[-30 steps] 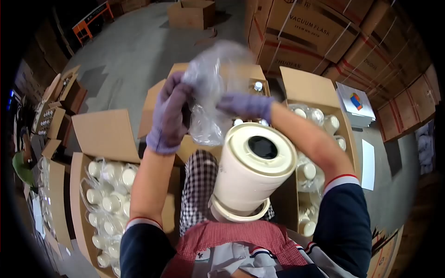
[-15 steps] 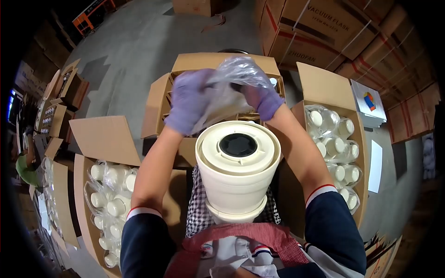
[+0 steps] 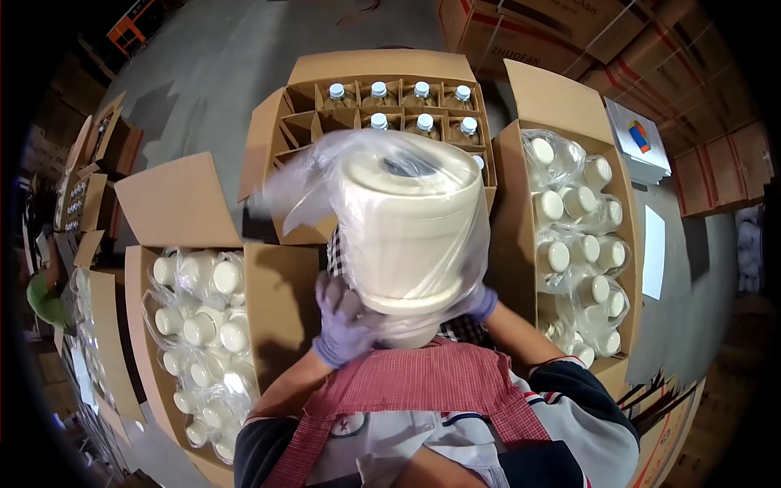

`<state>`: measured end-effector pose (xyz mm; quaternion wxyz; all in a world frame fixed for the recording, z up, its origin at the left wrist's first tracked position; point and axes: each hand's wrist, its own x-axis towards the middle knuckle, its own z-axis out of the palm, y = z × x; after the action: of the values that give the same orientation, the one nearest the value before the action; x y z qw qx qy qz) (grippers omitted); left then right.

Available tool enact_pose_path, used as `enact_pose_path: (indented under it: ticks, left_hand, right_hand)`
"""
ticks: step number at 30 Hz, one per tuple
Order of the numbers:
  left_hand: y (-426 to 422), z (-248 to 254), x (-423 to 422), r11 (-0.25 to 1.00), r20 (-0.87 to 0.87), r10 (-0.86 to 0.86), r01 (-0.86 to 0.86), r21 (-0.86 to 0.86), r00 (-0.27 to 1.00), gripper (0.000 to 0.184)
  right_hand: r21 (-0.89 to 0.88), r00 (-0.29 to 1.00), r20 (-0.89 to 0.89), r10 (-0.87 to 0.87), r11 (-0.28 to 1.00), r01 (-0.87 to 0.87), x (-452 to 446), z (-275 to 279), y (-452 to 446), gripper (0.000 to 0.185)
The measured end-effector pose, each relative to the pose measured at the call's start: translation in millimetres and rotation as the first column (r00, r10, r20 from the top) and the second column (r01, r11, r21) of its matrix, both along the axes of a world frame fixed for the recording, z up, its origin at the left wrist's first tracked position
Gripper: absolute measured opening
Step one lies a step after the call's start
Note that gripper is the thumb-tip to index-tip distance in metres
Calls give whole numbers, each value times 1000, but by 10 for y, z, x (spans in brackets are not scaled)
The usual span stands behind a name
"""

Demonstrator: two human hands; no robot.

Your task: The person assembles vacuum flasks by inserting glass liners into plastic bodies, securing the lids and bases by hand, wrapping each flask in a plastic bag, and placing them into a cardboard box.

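Observation:
A large cream plastic flask body (image 3: 407,244) stands in front of my apron, a dark disc showing at its top end. A clear plastic bag (image 3: 317,175) covers it, with loose film trailing off to the upper left. My left hand (image 3: 346,324), in a purple glove, is at the lower left of the flask body with the bag's lower edge gathered at its fingers. My right hand (image 3: 482,303), also gloved, is at the lower right; its fingers are hidden behind the bagged flask body.
Ahead is a divided carton (image 3: 285,106) of glass bottles with pale blue caps. Open cartons at left (image 3: 142,325) and right (image 3: 521,163) hold bagged cream-lidded items. Stacked boxes (image 3: 529,49) stand at the upper right. A person in green (image 3: 45,297) is at far left.
The bag, held up above the divided carton before, now covers the flask body. Both hands have come down and back towards me, to the flask body's lower sides.

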<state>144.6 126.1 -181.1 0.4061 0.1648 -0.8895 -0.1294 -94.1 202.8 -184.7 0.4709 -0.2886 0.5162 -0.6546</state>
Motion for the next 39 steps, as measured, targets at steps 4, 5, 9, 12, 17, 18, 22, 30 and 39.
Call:
enact_pose_path:
  ticks: [4,5,9,12,17,18,22,30,39]
  left_hand:
    - [220,-249,663,996,336,34,-60,67,941,40]
    - [249,-137,724,992,383,37,-81,100,923,43]
    - [-223,221,381,447,-379,280,229,865,882,66]
    - [-193,493,-296,162,-535,147,513,843,832,89]
    - [485,-79,-196,494,-322,4,278,824,947,104]
    - [428,-132,-225,385,-361,59,312,869,931,97]
    - [107,59,-414,54,-500,79,497,866,863,80]
    - [706,386,-1763,-255,-586,-286,530,809,758,37]
    - [1535,-634,-1996,-289,-307,-803,116,950,510,44]
  right_hand:
    - [16,603,-767,220,945,-325,-102,117,647,64]
    - [107,131,-973,188,879,-464,-279,182,832,58]
    - [43,870,-484,93,996,-82,-677,279,610,39]
    - [17,996,74,41,999,-42,-355,510,-123,49]
    - [-72,912,398,100,994,-77,266,-323,350,57]
    - [51,942,322,96,992,-119,220,-355,323,55]
    - [-86,903,-423,70,989,-117,-3,350,719,57]
    - [-269,-348,-916,-200,950,161,-459,824,2146,53]
    - [-4,279,-913,-298,689,725,-111,103,3619,53]
